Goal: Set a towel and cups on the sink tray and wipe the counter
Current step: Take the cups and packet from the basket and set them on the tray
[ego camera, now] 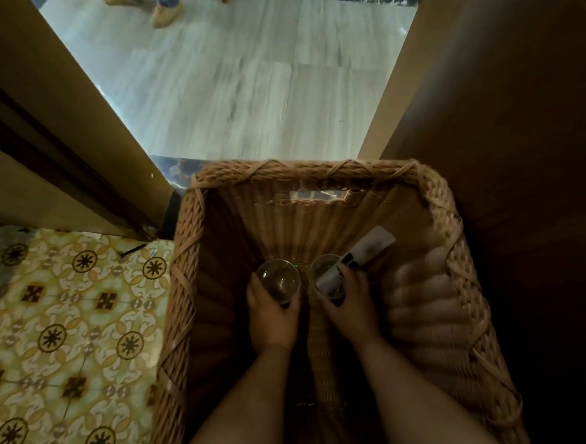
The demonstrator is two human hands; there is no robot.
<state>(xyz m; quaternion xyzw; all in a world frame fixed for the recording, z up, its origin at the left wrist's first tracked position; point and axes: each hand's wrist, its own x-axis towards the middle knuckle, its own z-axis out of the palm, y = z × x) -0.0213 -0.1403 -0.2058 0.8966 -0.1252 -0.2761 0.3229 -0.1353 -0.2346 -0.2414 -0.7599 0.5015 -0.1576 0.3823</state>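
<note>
Both hands grasp: my left hand (272, 318) a clear round glass cup (278, 280), my right hand (350, 306) a second cup (326, 270) with a white tube (354, 256), deep inside the tall woven wicker basket (181, 283); lift straight up, clearing the walls.

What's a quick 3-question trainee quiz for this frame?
1. True or false: both hands are inside the basket.
2. What does the left hand hold? A) glass cup B) towel C) sponge
3. Fill in: the right hand grips a second cup together with a white ____.

Key: 1 true. 2 A, the cup. 3 tube, with a dark band, lying across that cup's rim.
</note>
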